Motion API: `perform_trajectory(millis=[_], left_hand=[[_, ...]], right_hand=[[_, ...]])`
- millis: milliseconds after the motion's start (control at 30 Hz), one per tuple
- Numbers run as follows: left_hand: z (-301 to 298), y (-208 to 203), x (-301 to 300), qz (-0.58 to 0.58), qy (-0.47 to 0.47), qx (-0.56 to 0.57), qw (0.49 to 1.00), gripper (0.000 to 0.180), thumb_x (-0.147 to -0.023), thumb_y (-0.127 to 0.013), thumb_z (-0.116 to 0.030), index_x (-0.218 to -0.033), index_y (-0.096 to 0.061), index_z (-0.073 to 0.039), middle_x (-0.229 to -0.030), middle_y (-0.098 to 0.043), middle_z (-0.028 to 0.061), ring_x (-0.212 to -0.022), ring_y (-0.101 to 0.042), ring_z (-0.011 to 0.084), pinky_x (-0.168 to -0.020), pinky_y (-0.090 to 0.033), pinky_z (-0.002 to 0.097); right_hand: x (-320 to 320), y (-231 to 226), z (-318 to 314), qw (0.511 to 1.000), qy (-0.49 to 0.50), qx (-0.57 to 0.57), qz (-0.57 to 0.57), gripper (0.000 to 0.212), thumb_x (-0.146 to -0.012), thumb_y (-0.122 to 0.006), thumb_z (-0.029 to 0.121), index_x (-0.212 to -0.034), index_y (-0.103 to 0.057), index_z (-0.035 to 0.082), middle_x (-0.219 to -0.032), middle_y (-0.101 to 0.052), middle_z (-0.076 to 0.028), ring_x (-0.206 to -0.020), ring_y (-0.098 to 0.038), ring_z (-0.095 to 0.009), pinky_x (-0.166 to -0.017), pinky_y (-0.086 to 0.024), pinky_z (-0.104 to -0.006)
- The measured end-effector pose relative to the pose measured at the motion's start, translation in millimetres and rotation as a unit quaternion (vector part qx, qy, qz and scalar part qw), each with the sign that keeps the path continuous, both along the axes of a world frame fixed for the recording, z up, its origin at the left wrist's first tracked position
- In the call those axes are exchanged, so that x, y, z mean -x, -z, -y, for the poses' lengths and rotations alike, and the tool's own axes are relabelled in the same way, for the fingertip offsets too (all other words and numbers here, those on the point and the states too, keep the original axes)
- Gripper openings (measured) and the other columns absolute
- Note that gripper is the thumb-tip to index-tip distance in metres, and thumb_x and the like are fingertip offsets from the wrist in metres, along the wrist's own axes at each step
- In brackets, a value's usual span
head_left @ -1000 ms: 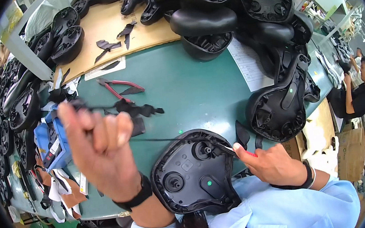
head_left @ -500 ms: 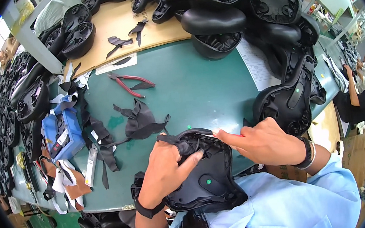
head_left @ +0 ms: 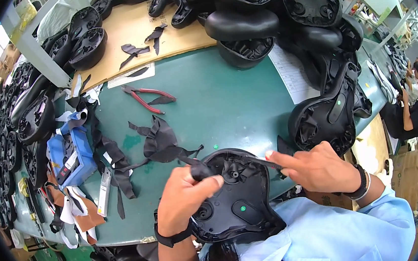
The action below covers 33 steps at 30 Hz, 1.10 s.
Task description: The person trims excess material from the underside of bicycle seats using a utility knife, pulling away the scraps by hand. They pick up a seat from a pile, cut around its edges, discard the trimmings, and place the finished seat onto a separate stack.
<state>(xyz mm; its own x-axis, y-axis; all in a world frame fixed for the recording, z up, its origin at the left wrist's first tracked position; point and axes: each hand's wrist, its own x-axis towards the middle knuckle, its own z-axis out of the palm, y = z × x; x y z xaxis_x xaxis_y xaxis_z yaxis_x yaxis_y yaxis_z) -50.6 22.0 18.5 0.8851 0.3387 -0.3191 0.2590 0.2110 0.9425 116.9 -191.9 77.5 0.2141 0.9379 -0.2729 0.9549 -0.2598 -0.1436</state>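
A black bicycle saddle (head_left: 241, 193) lies underside up against my body at the table's near edge, its plastic shell and a green dot showing. My left hand (head_left: 183, 197) is closed at its left side, pinching a bunched strip of black cover material (head_left: 200, 170) above the rim. On the right, my right hand (head_left: 320, 168) is closed around a thin blade (head_left: 264, 162), whose tip lies by the saddle's upper right rim. Its handle is hidden in the fingers. Black offcuts (head_left: 159, 141) lie just beyond the saddle.
Red-handled pliers (head_left: 148, 98) lie on the green table (head_left: 205, 95). A blue bin (head_left: 83, 156) and a boxcutter-like white strip (head_left: 104, 192) are at left. Saddles (head_left: 322, 118) are piled right, left and far. A co-worker (head_left: 413, 109) is at far right.
My left hand has pulled the black strip away from the saddle's rim, baring more of the shell's inside. My right hand has shifted slightly right and down with the blade.
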Motion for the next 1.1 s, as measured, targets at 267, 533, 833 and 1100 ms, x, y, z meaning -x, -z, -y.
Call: perform_trajectory(millis=[267,533,833,1100], left_hand=[[0,3,0,0.114,-0.169,0.118,0.972,0.023,-0.076,-0.061,-0.007,-0.056,-0.051,-0.005,-0.058,-0.047,-0.0032,-0.059,-0.04,0.0061,-0.056,-0.031,0.023],[-1,-3,2,0.37,-0.267,0.336,0.824,0.018,-0.078,-0.061,-0.016,-0.077,-0.063,0.002,-0.089,-0.06,0.0073,-0.083,-0.041,0.017,-0.082,-0.034,0.0373],[-11,5,27,0.424,-0.358,0.205,0.806,0.029,-0.083,-0.06,-0.02,-0.087,-0.059,0.008,-0.087,-0.057,0.0118,-0.093,-0.042,0.0221,-0.087,-0.035,0.0416],[-2,30,6,0.498,-0.258,0.152,0.814,0.04,-0.066,-0.071,-0.022,-0.1,-0.067,-0.001,-0.078,-0.052,0.0032,-0.076,-0.037,0.0198,-0.069,-0.031,0.0371]], right_hand=[[2,2,-19,0.987,-0.128,-0.002,0.097,0.063,-0.075,-0.06,0.011,-0.136,-0.043,0.013,-0.054,-0.05,-0.003,-0.042,-0.052,-0.019,-0.037,-0.032,-0.0345],[32,18,27,0.999,0.001,-0.017,0.041,0.06,-0.08,-0.058,0.014,-0.138,-0.04,0.013,-0.054,-0.052,-0.007,-0.039,-0.052,-0.022,-0.035,-0.032,-0.0366],[47,19,51,0.987,0.079,0.034,-0.133,0.057,-0.084,-0.061,0.023,-0.138,-0.042,0.015,-0.064,-0.061,-0.007,-0.048,-0.058,-0.026,-0.043,-0.04,-0.038],[22,18,14,0.993,0.059,-0.099,0.001,0.052,-0.084,-0.062,0.019,-0.133,-0.046,0.012,-0.06,-0.057,-0.005,-0.044,-0.055,-0.023,-0.04,-0.037,-0.0342]])
